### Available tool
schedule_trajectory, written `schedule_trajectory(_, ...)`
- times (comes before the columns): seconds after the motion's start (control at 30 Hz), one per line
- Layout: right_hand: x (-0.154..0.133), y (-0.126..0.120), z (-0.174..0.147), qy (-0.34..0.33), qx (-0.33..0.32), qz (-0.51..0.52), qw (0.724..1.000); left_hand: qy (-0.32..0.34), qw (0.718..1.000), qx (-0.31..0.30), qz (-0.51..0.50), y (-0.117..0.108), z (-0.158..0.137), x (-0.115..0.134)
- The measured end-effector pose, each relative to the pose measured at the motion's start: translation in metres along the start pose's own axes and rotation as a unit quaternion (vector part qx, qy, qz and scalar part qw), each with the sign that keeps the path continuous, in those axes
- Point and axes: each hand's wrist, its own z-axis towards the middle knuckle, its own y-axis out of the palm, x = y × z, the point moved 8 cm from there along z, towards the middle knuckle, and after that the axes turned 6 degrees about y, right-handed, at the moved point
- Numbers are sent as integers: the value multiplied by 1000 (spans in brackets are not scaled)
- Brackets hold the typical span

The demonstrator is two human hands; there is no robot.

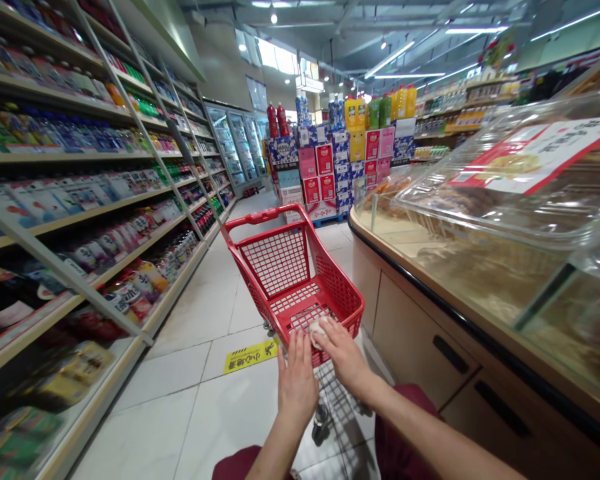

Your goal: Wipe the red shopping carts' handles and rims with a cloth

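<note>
Two bare hands: both are being held over the near end of a red plastic shopping cart with latticed walls (336,285), which is being seen at the centre of the frame.
Left hand (299,381): its straight fingers are being laid close side by side at the near rim, with nothing being gripped.
Right hand (343,352): a small, crumpled white cloth or tissue (319,331) is being pressed under its bent fingers at that rim, just right of the left hand; its palm is being hidden.
Cart wheels: the cart is being carried on casters, so it is probably best being braced by the left fingers while force is being put on the cloth.
Cloth pressure: even contact is likelier if the cloth is being spread flat rather than bunched; the rim's lattice gaps could be snagging it.
Right side: space is being limited by a brown wooden counter (403,320).
</note>
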Motion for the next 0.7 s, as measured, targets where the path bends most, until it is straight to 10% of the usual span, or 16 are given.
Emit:
schedule_trajectory(0.27,17,-2,21,-18,-68,-13,997,-7,1000,-19,-13,-3,2,-1)
schedule_trajectory(0.43,72,-22,24,176,-24,-73,981,5,1000,-7,3,-3,1,1)
schedule_trajectory(0.6,18,-7,10,29,-33,7,999,-2,1000,-8,5,0,-1,-1)
schedule_trajectory(0.7,35,-11,15,64,-30,-1,998,6,1000,-15,-3,-1,-2,-1)
